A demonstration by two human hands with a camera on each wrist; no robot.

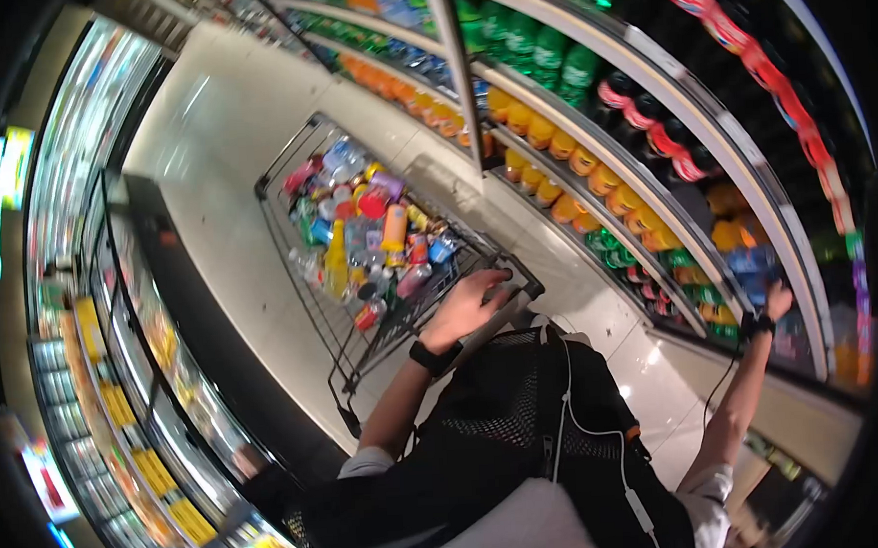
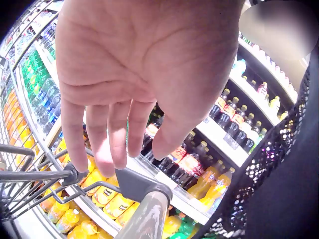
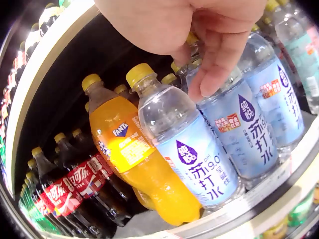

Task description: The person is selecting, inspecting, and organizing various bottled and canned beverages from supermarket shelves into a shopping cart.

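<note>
In the right wrist view my right hand (image 3: 194, 30) has its fingers curled about the neck of the middle soda water bottle (image 3: 246, 132), which has a pale blue label. The fingers hide its cap. Another soda water bottle (image 3: 192, 149) stands to its left, a third (image 3: 279, 94) to its right. My left hand (image 2: 144, 59) hovers over the grey handle (image 2: 147, 214) of a shopping cart, fingers loosely straight and nothing held. From the head view, the left hand is close to the near end of the cart (image 1: 299, 319), and the right arm reaches to the shelf.
An orange Fanta bottle (image 3: 122, 132) and several cola bottles (image 3: 75, 184) share the shelf. Mixed bottles and packages fill the cart, among them a yellow bottle (image 1: 336, 264). Glass-fronted coolers (image 1: 87, 289) line the left side of the aisle. A black bag (image 1: 484, 399) hangs before my body.
</note>
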